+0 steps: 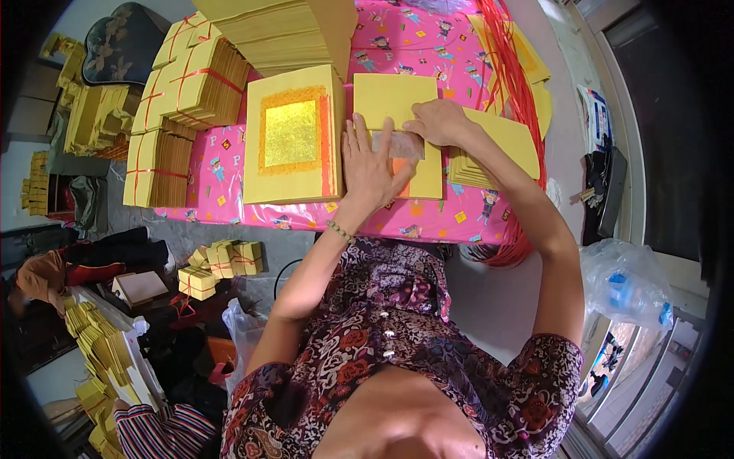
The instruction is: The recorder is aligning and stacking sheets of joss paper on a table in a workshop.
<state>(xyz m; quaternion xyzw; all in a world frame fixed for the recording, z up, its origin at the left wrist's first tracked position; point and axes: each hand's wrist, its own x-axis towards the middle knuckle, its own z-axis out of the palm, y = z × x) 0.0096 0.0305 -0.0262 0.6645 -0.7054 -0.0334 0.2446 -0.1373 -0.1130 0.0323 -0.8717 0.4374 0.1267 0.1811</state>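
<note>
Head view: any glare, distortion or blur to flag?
Head view: bright glints on the gold square and highlights on the clear plastic bag; head view: black corners, and the pale frame at right bows; head view: the dark cloth at left loses detail, while the left hand and right hand on the yellow paper look reasonably sharp.
</note>
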